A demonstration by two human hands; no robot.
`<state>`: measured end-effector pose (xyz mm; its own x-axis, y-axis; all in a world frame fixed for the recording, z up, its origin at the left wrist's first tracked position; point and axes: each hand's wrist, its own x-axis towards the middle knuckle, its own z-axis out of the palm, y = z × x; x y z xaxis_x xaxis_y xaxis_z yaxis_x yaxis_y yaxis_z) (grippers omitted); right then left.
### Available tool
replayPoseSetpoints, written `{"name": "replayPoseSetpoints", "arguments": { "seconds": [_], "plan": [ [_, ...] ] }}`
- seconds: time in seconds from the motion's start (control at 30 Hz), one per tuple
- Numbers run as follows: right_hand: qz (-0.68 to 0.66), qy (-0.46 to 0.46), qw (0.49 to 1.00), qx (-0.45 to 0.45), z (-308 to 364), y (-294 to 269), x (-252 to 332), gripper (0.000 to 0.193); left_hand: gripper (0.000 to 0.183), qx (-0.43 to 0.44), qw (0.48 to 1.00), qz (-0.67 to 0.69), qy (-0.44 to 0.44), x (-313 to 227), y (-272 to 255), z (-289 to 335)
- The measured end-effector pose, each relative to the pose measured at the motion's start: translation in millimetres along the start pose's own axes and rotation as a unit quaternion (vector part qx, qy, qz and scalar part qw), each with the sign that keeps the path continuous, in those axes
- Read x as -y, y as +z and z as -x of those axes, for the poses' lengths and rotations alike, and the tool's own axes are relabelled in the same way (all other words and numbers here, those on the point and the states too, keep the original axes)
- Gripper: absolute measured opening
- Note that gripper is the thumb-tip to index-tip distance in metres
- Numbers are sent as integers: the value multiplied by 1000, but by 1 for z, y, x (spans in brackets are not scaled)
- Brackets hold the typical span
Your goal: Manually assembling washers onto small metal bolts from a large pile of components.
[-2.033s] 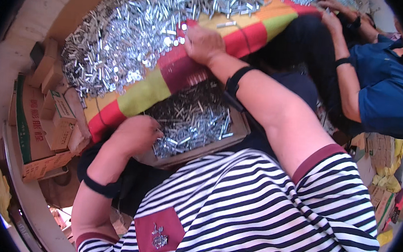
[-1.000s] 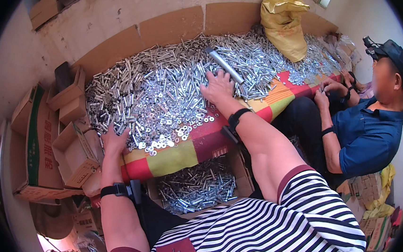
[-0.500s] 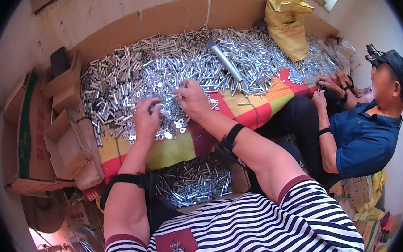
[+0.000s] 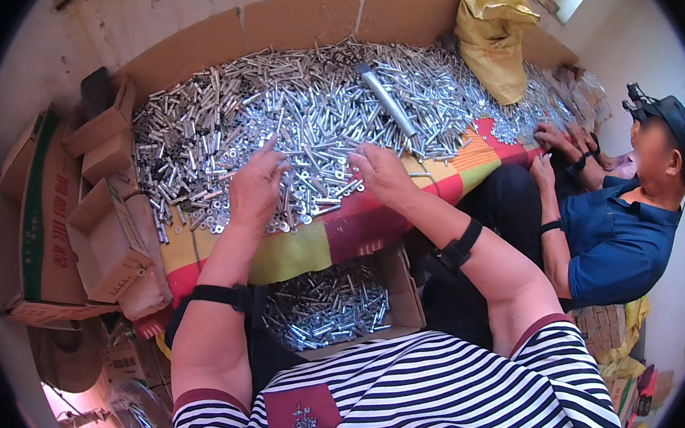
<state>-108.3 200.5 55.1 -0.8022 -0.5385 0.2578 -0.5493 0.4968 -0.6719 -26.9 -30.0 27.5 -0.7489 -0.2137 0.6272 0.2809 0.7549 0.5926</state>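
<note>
A broad heap of silver metal bolts point(image 4: 207, 99) covers the surface in front of me, with loose washers point(image 4: 284, 227) scattered along its near edge. Over the left part of these washers is my left hand point(image 4: 254, 189), its thumb and fingers drawn together. Level with it on the right, my right hand point(image 4: 383, 175) pinches at the heap's front edge, above the checked cloth point(image 4: 295, 257). Whatever is between the fingertips of either hand is too small to make out.
A silver tube point(image 4: 388, 99) lies on the heap, with a yellow sack point(image 4: 494, 45) behind. Cardboard boxes point(image 4: 107, 240) stand at the left. Below the cloth's edge, a carton point(image 4: 410, 300) holds more bolts. A co-worker point(image 4: 619, 228) sits at right, hands at the heap.
My right hand has moved right and slightly nearer, away from the left hand. My left hand has shifted a little, and its fingers have come together. More washers show between the hands.
</note>
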Motion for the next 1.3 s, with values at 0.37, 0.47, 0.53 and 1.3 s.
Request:
{"name": "replayPoseSetpoints", "arguments": {
  "seconds": [0.37,0.47,0.53,1.3],
  "plan": [
    [-45,55,997,1,25,-23,21,27,47,155,764,462,-422,3,-4,2],
    [-181,131,974,22,30,-15,49,28,45,171,717,484,-472,-8,-9,6],
    [-175,131,976,18,33,-10,61,27,36,182,670,530,-487,-7,-13,8],
    [-309,78,946,58,24,28,142,21,26,202,722,538,-385,-29,-39,16]
  ]
}}
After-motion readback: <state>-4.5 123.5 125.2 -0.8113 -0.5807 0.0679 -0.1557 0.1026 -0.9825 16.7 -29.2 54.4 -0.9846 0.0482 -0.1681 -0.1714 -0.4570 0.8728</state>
